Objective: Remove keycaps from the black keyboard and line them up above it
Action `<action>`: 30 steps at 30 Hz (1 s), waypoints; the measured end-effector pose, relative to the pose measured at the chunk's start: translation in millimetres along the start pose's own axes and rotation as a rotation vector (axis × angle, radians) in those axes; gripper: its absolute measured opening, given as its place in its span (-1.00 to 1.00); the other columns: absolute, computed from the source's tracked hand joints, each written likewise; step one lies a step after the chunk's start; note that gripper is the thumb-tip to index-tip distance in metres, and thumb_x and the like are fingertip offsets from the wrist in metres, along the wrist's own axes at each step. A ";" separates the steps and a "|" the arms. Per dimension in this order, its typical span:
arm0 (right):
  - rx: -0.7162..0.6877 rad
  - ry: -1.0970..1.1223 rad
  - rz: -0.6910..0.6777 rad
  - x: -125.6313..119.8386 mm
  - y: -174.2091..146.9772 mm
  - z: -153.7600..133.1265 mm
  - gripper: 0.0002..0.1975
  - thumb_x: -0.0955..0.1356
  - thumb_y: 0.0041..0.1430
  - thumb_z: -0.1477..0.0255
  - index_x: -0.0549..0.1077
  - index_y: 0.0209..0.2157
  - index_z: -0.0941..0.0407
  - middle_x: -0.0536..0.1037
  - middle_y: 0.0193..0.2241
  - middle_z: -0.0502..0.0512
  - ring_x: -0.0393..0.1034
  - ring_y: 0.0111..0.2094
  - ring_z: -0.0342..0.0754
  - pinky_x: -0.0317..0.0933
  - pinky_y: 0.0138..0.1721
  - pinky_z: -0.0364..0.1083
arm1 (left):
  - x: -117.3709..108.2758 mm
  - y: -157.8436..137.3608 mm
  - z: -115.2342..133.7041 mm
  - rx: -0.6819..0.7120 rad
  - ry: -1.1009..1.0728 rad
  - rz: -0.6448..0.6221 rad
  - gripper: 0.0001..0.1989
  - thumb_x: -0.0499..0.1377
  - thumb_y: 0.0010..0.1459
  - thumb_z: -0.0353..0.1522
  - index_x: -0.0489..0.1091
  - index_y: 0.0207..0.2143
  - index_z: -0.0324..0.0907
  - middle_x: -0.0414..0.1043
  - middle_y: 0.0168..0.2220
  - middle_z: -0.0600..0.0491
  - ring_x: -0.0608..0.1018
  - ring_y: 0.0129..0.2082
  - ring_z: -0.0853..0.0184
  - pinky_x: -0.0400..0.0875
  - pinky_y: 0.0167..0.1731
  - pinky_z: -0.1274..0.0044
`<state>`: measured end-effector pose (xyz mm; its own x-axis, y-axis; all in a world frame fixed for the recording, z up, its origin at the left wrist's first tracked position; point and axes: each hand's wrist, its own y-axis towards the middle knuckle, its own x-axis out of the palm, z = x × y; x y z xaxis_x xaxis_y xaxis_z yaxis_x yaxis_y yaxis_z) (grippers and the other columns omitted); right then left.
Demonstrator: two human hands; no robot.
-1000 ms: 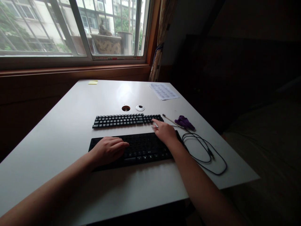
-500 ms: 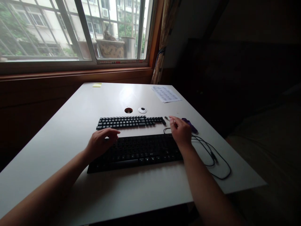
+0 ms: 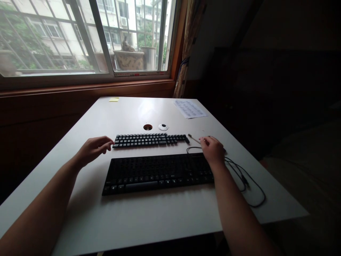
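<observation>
My left hand [image 3: 95, 149] is at the left end of rows of loose black keycaps [image 3: 141, 139], fingers stretched with the tips beside or against the end cap. Nothing shows in its grasp. Nearer to me lies a black keyboard [image 3: 157, 174]; much of its upper area looks bare of caps, while caps sit along its front rows. My right hand [image 3: 213, 149] is over the keyboard's far right corner, fingers curled together. A thin stick with a dark brush-like end [image 3: 194, 138] runs towards those fingertips. Whether they grip the stick or something else is hidden.
A black cable [image 3: 253, 190] loops on the white table [image 3: 160, 213] right of the keyboard. Behind the keycaps are a round hole [image 3: 147, 127] and a white ring cover [image 3: 163, 127]. Printed paper [image 3: 190, 108] and a yellow sticky note [image 3: 114, 99] lie near the far edge.
My left hand has moved left, off the keyboard to the end of the keycap rows. My right hand has shifted right, showing more of the stick and covering a purple thing visible earlier.
</observation>
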<state>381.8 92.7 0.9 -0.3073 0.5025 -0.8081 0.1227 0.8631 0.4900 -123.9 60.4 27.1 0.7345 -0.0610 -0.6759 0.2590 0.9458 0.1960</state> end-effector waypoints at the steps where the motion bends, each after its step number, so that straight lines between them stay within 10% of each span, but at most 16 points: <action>1: -0.006 -0.028 -0.056 3.4 0.2 2.0 -0.68 0.21 0.27 0.34 0.57 -0.25 0.14 0.57 -0.23 0.21 0.41 -0.18 0.05 0.21 -0.10 -0.07 | -5.3 -0.6 -4.2 -0.040 -0.010 -0.056 -0.67 0.16 0.20 -0.15 0.48 -0.23 -0.25 0.50 -0.44 0.02 0.47 -0.52 0.41 0.38 -0.51 0.61; 8: -0.035 -0.137 -0.303 16.5 -2.2 8.7 -0.70 0.27 0.23 0.30 0.59 -0.19 0.08 0.56 -0.19 0.16 0.44 -0.19 0.01 0.22 -0.16 -0.11 | -17.1 -7.4 -12.7 -0.329 -0.128 -0.373 -0.58 0.23 0.08 -0.08 0.50 -0.13 -0.17 0.54 -0.31 -0.07 0.55 -0.39 0.27 0.46 -0.42 0.52; 30: 0.024 -0.091 -0.414 16.9 1.0 18.5 -0.75 0.27 0.21 0.33 0.53 -0.18 0.10 0.58 -0.18 0.15 0.45 -0.21 0.00 0.18 -0.27 -0.12 | 3.3 -4.6 -7.3 -0.374 -0.223 -0.488 -0.63 0.27 0.02 -0.09 0.53 -0.26 -0.18 0.50 -0.38 -0.01 0.52 -0.38 0.25 0.44 -0.37 0.52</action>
<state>394.2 103.0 -18.3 -0.2511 0.1150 -0.9611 0.0291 0.9934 0.1112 -127.2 58.1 18.8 0.7106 -0.5382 -0.4531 0.3895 0.8373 -0.3838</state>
